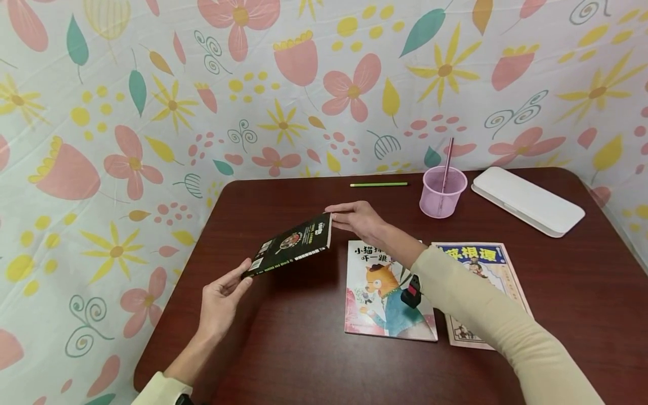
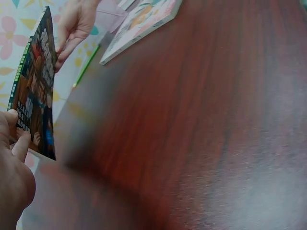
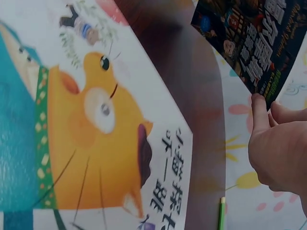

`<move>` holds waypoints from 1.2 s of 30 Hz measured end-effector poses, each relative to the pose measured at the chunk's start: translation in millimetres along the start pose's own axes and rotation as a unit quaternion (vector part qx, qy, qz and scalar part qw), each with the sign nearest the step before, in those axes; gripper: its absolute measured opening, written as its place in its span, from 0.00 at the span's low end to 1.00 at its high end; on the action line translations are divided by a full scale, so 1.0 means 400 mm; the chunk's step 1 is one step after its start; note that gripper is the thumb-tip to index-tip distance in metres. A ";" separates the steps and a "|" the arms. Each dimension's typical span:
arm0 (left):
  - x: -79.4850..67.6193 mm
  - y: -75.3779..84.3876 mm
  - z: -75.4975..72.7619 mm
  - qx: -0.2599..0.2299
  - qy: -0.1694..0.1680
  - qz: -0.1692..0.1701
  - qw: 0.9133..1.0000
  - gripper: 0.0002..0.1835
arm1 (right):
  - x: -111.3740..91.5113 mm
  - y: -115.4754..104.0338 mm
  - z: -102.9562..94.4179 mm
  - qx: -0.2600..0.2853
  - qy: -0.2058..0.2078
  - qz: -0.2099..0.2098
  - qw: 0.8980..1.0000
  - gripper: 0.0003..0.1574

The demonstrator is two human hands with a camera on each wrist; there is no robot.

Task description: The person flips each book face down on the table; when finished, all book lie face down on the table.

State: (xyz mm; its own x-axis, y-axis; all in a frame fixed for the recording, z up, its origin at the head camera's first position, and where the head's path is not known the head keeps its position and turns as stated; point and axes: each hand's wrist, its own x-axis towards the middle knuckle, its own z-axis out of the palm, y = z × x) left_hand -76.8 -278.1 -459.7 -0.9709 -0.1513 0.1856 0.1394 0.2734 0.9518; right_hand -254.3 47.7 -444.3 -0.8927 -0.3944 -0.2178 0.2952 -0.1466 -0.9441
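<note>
A dark-covered book [image 1: 291, 244] is held tilted above the left part of the table, its back cover facing up in the head view. My left hand [image 1: 223, 298] pinches its near left corner between thumb and fingers. At the far right corner, my right hand [image 1: 360, 219] pinches the same book. The illustrated front cover shows from below in the left wrist view, where the book [image 2: 38, 91] stands almost edge-on. A white picture book [image 1: 374, 315] with an orange cat lies flat under my right forearm, which hides part of it.
A blue-and-cream book [image 1: 468, 337] lies right of the picture book, partly covered by my sleeve. Along the back are a green pencil [image 1: 378, 184], a pink mesh cup [image 1: 438, 197] with a pencil in it, and a white case [image 1: 526, 199]. A floral curtain [image 1: 304, 112] hangs behind the table [image 1: 293, 360].
</note>
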 end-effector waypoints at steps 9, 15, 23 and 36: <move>-0.033 -0.036 0.033 0.036 -0.008 0.009 0.999 0.26 | 0.013 0.024 -0.025 -0.106 -0.005 -0.008 0.994 0.22; -0.057 -0.064 0.057 0.062 -0.017 0.034 0.997 0.27 | 0.020 0.037 -0.031 -0.205 -0.003 -0.049 0.978 0.21; -0.069 -0.080 0.084 0.078 -0.024 0.060 0.995 0.24 | 0.033 0.044 -0.018 -0.254 -0.020 -0.087 0.963 0.18; -0.088 -0.103 0.097 0.151 -0.034 0.068 0.986 0.24 | 0.067 0.058 -0.008 -0.325 0.031 -0.098 0.940 0.13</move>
State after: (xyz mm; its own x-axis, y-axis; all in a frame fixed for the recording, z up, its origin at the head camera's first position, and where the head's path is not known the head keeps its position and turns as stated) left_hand -55.9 -247.1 -515.1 -0.9594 -0.0323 0.2801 0.2152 0.5579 0.8015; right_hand -272.3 36.6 -472.9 -0.9325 -0.3606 -0.0185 -0.1300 0.3830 -0.9145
